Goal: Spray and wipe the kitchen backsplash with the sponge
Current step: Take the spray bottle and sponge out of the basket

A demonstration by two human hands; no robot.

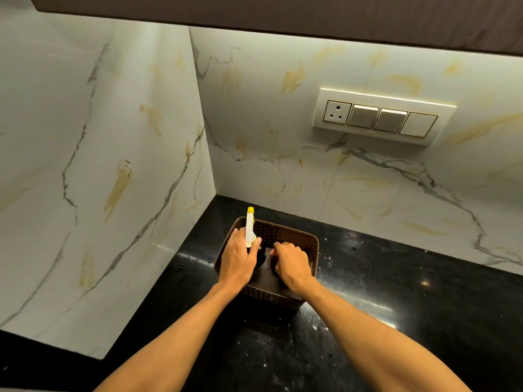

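The counter (410,292) is polished black stone with pale flecks. One brown perforated basket (294,233) stands directly on it. Behind and left of the basket, the counter meets the backsplash (283,123). Droplets (328,260) lie just right of the basket; white specks (314,326) lie in front of it.

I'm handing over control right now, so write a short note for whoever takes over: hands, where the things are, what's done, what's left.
Left hand grips the spray bottle near its neck; it stands upright in the brown basket on the black countertop.
Right hand: fingers curled down inside the basket; what they hold is hidden.
Sponge: not visible, perhaps under that hand.
Done: no spraying or wiping shows on the backsplash; yellowish streaks mark both walls.
Left: lift bottle and sponge out, spray, wipe; probably keep spray off the switch panel.
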